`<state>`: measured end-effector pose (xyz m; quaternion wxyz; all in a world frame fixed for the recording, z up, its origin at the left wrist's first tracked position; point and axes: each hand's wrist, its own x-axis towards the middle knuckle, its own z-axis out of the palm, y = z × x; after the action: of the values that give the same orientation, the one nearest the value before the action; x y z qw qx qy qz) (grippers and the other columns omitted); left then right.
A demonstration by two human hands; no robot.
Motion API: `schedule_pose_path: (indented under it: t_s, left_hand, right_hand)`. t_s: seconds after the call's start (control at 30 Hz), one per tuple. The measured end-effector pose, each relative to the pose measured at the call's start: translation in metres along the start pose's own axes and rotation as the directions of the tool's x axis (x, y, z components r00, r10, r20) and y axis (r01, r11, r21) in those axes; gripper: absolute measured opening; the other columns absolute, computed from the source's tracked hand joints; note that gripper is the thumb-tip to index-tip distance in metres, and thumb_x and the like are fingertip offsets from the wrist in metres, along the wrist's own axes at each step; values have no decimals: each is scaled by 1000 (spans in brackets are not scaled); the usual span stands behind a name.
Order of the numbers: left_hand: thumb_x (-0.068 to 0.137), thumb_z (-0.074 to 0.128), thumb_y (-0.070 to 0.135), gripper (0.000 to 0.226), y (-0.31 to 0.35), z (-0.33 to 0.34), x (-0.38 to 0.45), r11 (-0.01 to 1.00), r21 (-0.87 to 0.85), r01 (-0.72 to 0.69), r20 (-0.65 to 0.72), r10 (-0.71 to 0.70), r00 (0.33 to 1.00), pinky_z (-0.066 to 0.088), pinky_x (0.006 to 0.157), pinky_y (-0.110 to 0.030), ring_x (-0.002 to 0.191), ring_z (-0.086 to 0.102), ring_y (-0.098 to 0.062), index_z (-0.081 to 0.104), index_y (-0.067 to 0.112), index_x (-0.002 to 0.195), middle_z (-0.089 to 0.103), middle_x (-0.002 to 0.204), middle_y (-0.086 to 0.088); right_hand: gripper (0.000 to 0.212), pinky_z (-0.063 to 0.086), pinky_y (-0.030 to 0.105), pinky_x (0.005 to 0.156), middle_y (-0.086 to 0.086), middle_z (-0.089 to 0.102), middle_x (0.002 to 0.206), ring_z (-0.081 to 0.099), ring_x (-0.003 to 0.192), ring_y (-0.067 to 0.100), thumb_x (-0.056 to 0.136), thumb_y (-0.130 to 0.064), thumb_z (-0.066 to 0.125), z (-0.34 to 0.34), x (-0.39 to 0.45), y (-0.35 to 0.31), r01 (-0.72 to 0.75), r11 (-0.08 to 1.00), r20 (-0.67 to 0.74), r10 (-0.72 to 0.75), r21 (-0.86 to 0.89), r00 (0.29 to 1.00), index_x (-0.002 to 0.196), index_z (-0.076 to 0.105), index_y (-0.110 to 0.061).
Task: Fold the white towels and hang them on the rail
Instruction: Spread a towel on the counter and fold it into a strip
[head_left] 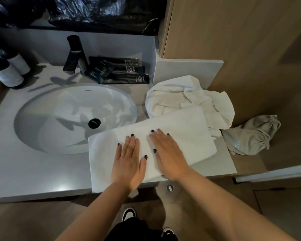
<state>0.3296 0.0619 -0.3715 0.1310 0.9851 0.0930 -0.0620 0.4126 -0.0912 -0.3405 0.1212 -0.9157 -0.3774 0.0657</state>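
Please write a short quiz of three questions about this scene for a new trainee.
1. True or false: both hands lie flat on the folded towel.
2. What lies right behind the folded towel? A) the crumpled white towel B) a soap bar C) a hairdryer
3. Fill in: the folded towel's left end reaches over the rim of the ___.

Key: 1 true, the left hand and right hand press it with straight fingers. 2 A. 3 sink.

Flat hands (129, 162) on folded towel (181, 129) — countertop (33, 171)
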Motion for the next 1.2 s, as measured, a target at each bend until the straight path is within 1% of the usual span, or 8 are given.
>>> schedule_pose_path:
  t_s: [0.23, 0.43, 0.5, 0.67, 0.9, 1.03, 1.13, 1.2]
  left_hand:
    - [98, 8, 56, 72, -22, 1, -15, 995, 72, -69, -17, 70, 997, -16, 121, -38, 148, -27, -16, -17, 18, 155, -20, 163, -1]
    - [100, 15, 59, 74, -44, -4, -32, 989, 102, -107, -23, 110, 994, -2, 122, -44, 152, -14, -19, -5, 17, 158, -10, 166, -4]
    - [99, 13, 61, 75, -53, -6, -38, 988, 113, -102, -17, 105, 994, -2, 122, -43, 152, -15, -19, -6, 18, 158, -11, 165, -4]
    - [102, 14, 55, 71, -62, -14, -53, 977, 162, -136, -36, 143, 989, 6, 120, -45, 153, 7, -26, 18, 10, 156, 10, 164, -10]
    - [87, 54, 53, 79, -4, -7, -49, 921, 195, -336, -9, 344, 939, 28, 117, -56, 146, 29, -32, 36, 11, 152, 30, 159, -14]
    - [94, 50, 51, 86, 16, 5, -47, 949, 199, -244, 12, 246, 969, 7, 117, -62, 151, -4, -31, 2, 19, 158, -1, 165, -10]
    - [84, 71, 49, 87, 8, 1, -48, 939, 227, -259, 5, 265, 964, 36, 109, -59, 146, 25, -28, 28, 20, 153, 33, 158, -9]
    - [79, 78, 44, 86, 0, 3, -51, 922, 233, -309, -3, 318, 948, 43, 105, -58, 142, 36, -29, 35, 20, 150, 42, 154, -9]
  right_hand:
    - [67, -1, 41, 123, 2, 4, 164, -4, 151, 17, 99, -49, 16, 14, -9, 35, 49, 979, 106, -28, -199, 994, 157, 11, -15]
    - [68, 5, 39, 121, 0, 3, 165, -3, 152, 15, 100, -51, 18, -1, -33, 77, 41, 972, 138, -9, -230, 990, 157, 9, -16]
    - [68, 2, 38, 122, -2, -4, 165, -8, 151, 14, 99, -53, 13, -3, -36, 82, 39, 972, 163, -1, -231, 987, 156, 0, -19]
    - [70, -14, 37, 120, -4, -25, 160, -27, 146, 11, 94, -56, -4, -4, -37, 76, 27, 974, 206, 20, -226, 978, 153, -18, -20]
    - [79, -17, 50, 118, -5, -31, 158, -36, 142, 16, 93, -68, 6, 3, -46, 52, 28, 979, 265, 27, -202, 964, 153, -19, -25]
    - [83, -17, 51, 118, -6, -30, 159, -37, 141, 16, 92, -69, 14, 5, -57, 49, 53, 970, 291, 18, -235, 956, 153, -22, -24]
    - [86, -14, 53, 119, -6, -31, 159, -39, 141, 16, 92, -70, 19, 6, -68, 50, 65, 968, 307, 12, -241, 952, 151, -25, -26]
    - [88, -13, 53, 119, -6, -34, 157, -39, 140, 17, 91, -70, 21, 7, -75, 49, 66, 967, 309, 14, -245, 951, 151, -26, -26]
